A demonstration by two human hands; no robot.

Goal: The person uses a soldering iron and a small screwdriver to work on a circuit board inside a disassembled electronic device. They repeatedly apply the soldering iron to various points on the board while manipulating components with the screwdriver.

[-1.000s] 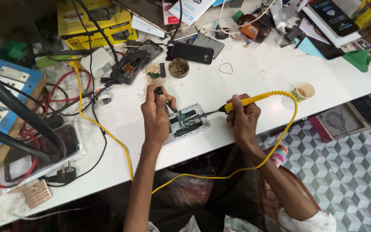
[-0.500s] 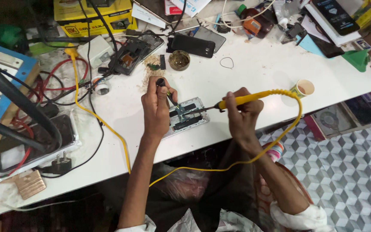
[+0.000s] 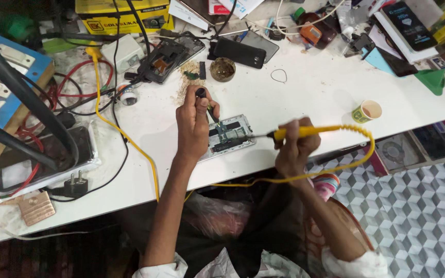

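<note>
A: Position of the work noted. An opened phone (image 3: 228, 135), back cover off and insides exposed, is laid flat near the front edge of the white table (image 3: 305, 98), between the two hands.

B: Left hand (image 3: 192, 123)?

A: Fingers are curled and pinched around a thin black-handled tool (image 3: 205, 102), its tip pointed down onto the upper part of the phone's insides. The heel of the hand is rested on or just beside the phone's left end; which cannot be told.

B: Right hand (image 3: 295, 146)?

A: Closed in a fist-like grip on a yellow soldering iron (image 3: 305, 132). The metal tip is held against the right edge of the phone, or just short of it; contact cannot be confirmed. The yellow cord (image 3: 130, 149) is looped under the wrist and run across the table to the left.

B: Progress, as judged?

A: Opening is taken as done, since the insides are bared. Soldering is judged to be under way, with both tools at the board. Closing up is judged as left: no cover is fitted. Whether any joint is finished is too small to be seen.

B: Surroundings?

A: A small round tin (image 3: 223, 69) lies just behind the work, a paper cup (image 3: 366, 110) well to the right, another opened phone (image 3: 171, 51) further back.
</note>
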